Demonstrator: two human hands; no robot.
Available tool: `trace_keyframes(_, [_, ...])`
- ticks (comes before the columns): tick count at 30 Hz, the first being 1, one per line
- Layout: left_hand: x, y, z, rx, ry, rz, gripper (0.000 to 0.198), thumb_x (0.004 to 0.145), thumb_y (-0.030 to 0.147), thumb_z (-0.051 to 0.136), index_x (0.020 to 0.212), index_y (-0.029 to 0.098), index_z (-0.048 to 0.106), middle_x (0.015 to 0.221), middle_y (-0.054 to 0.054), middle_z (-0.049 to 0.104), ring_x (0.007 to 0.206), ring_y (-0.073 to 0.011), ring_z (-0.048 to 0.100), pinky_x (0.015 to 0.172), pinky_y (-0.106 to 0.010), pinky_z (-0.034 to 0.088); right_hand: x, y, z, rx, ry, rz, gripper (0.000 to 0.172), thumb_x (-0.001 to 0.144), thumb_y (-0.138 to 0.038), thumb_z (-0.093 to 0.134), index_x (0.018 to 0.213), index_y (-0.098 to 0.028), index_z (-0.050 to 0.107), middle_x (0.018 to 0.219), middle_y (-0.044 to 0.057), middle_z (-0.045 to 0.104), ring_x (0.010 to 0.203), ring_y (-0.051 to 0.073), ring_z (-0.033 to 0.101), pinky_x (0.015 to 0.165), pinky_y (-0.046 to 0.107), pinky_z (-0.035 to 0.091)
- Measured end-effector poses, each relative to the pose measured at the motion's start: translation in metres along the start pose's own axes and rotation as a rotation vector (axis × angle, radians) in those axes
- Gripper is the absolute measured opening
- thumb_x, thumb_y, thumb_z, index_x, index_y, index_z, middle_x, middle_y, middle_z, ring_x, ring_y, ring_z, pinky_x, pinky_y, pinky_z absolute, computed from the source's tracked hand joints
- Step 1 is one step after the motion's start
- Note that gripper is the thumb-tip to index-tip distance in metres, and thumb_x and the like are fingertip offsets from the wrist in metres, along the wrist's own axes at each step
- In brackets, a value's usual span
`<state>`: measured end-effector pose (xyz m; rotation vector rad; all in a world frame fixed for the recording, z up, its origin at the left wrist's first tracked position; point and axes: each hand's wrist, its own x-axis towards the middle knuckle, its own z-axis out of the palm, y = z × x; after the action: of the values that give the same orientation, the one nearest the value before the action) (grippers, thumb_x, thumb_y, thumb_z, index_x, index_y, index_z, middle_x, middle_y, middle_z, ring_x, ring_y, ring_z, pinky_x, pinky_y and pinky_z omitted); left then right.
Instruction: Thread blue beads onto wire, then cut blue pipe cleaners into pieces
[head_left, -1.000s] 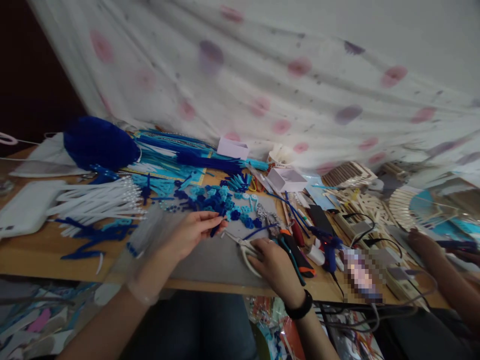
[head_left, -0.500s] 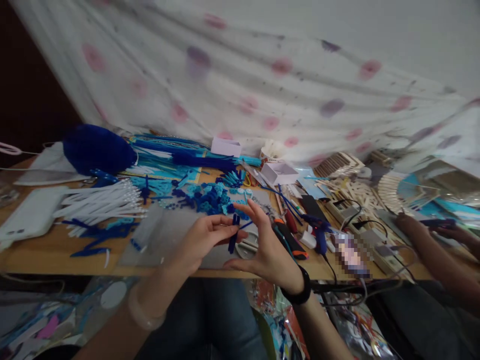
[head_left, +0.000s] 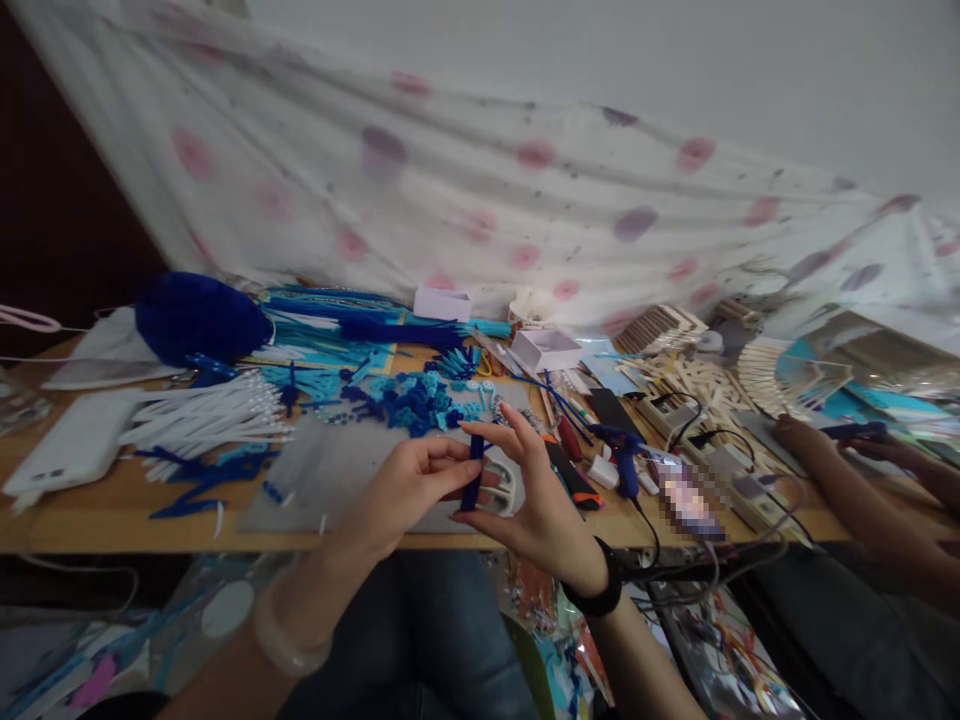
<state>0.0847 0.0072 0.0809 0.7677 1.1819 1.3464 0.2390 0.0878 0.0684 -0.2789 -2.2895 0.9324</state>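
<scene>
Cloth: a white spotted cloth point(head_left: 525, 200) is hung behind the far edge of the table.
Table: a wooden table point(head_left: 112, 520) is covered from left to right with craft pieces.
Grey mat: a grey mat point(head_left: 330, 475) is laid at the near edge, below the hands.
Fluffy bundle: a dark blue fluffy bundle point(head_left: 199, 315) is placed far left.
White strips: a fan of white strips point(head_left: 202, 415) is spread on the left, near the bundle.
Blue heap: a heap of small blue pieces point(head_left: 416, 400) is piled just beyond the mat.
Left hand: the left hand point(head_left: 409, 490) is raised over the mat. Its fingers point(head_left: 450, 472) are pinched together on the middle of the dark blue strip.
Right hand: the right hand point(head_left: 536, 505) is held just right of the left. The strip is spanned between forefinger and thumb, and the other fingers are splayed apart.
Other person's hand: a hand point(head_left: 802, 440) is rested on the table at far right.
Glue gun: a blue glue gun point(head_left: 622, 455) is laid right of the hands.
Dark blue strip: the dark blue strip point(head_left: 474, 475) is held upright between both hands, above the near edge of the mat.
</scene>
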Motion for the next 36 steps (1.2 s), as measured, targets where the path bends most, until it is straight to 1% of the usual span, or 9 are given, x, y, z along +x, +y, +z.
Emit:
trace_keyframes(6, [-0.004, -0.002, 0.002, 0.033, 0.008, 0.065, 0.024, 0.071, 0.036, 0.077, 0.083, 0.016, 0.070, 0.085, -0.005, 0.077, 0.078, -0.0190, 0.070, 0.071, -0.028, 0.051, 0.000, -0.004, 0.000, 0.055, 0.038, -0.042, 0.108, 0.075, -0.021, 0.079, 0.151, -0.033, 0.003, 0.133, 0.012, 0.055, 0.126, 0.026, 0.052, 0.108, 0.050, 0.040])
trace_keyframes(13, [-0.010, -0.001, 0.000, 0.072, -0.060, 0.067, 0.017, 0.074, 0.034, 0.075, 0.080, 0.018, 0.075, 0.078, -0.003, 0.077, 0.077, -0.0167, 0.069, 0.070, -0.024, 0.049, -0.001, -0.007, 0.001, 0.048, 0.045, -0.066, 0.109, 0.076, -0.020, 0.079, 0.151, -0.033, 0.001, 0.133, 0.013, 0.054, 0.125, 0.027, 0.053, 0.105, 0.052, 0.042])
trace_keyframes(20, [-0.008, -0.007, -0.002, 0.077, -0.012, 0.041, 0.016, 0.072, 0.033, 0.075, 0.078, 0.018, 0.077, 0.077, -0.002, 0.077, 0.075, -0.0154, 0.067, 0.071, -0.023, 0.048, -0.006, 0.000, 0.007, 0.021, 0.037, -0.051, 0.108, 0.076, -0.020, 0.078, 0.152, -0.033, 0.002, 0.133, 0.013, 0.054, 0.124, 0.029, 0.053, 0.108, 0.055, 0.038])
trace_keyframes(23, [-0.004, -0.011, -0.010, 0.067, 0.031, 0.009, 0.018, 0.068, 0.034, 0.077, 0.075, 0.017, 0.077, 0.076, -0.004, 0.076, 0.074, -0.0158, 0.066, 0.073, -0.025, 0.048, -0.006, 0.003, 0.004, -0.015, -0.006, -0.033, 0.110, 0.074, -0.027, 0.081, 0.152, -0.033, 0.003, 0.138, 0.013, 0.050, 0.129, 0.029, 0.049, 0.108, 0.053, 0.038])
trace_keyframes(25, [-0.001, -0.012, -0.021, 0.073, 0.097, 0.011, 0.019, 0.066, 0.035, 0.078, 0.074, 0.018, 0.078, 0.075, -0.004, 0.076, 0.074, -0.0157, 0.065, 0.074, -0.025, 0.048, -0.005, 0.009, -0.002, -0.090, 0.009, -0.002, 0.098, 0.074, -0.033, 0.081, 0.150, -0.030, 0.019, 0.139, 0.013, 0.049, 0.130, 0.030, 0.047, 0.109, 0.051, 0.038])
trace_keyframes(28, [0.008, -0.010, -0.041, 0.122, 0.196, 0.013, 0.022, 0.063, 0.037, 0.079, 0.072, 0.017, 0.078, 0.077, -0.005, 0.076, 0.073, -0.0154, 0.063, 0.074, -0.025, 0.047, -0.003, 0.030, -0.014, -0.262, 0.069, 0.109, 0.039, 0.087, -0.030, 0.068, 0.123, -0.023, 0.056, 0.121, 0.011, 0.060, 0.113, 0.027, 0.058, 0.098, 0.045, 0.047])
trace_keyframes(30, [0.017, -0.009, -0.052, 0.140, 0.235, -0.017, 0.024, 0.058, 0.036, 0.081, 0.072, 0.017, 0.079, 0.077, -0.006, 0.076, 0.074, -0.0157, 0.063, 0.073, -0.025, 0.047, -0.001, 0.051, -0.017, -0.385, 0.035, 0.217, 0.015, 0.092, -0.022, 0.058, 0.104, -0.019, 0.066, 0.102, 0.010, 0.064, 0.090, 0.023, 0.064, 0.084, 0.040, 0.051])
trace_keyframes(32, [0.027, -0.009, -0.058, 0.144, 0.261, -0.041, 0.025, 0.053, 0.035, 0.083, 0.071, 0.018, 0.079, 0.077, -0.005, 0.075, 0.074, -0.0162, 0.062, 0.071, -0.025, 0.046, 0.002, 0.073, -0.014, -0.481, -0.047, 0.279, 0.016, 0.090, -0.014, 0.056, 0.099, -0.017, 0.069, 0.096, 0.009, 0.065, 0.081, 0.020, 0.063, 0.078, 0.037, 0.051])
trace_keyframes(36, [0.041, -0.017, -0.060, 0.103, 0.258, -0.072, 0.023, 0.053, 0.035, 0.084, 0.069, 0.019, 0.078, 0.076, -0.004, 0.075, 0.074, -0.0163, 0.062, 0.068, -0.024, 0.045, 0.006, 0.105, 0.000, -0.530, -0.138, 0.266, 0.021, 0.086, -0.007, 0.059, 0.098, -0.018, 0.072, 0.097, 0.009, 0.065, 0.086, 0.020, 0.062, 0.081, 0.034, 0.050])
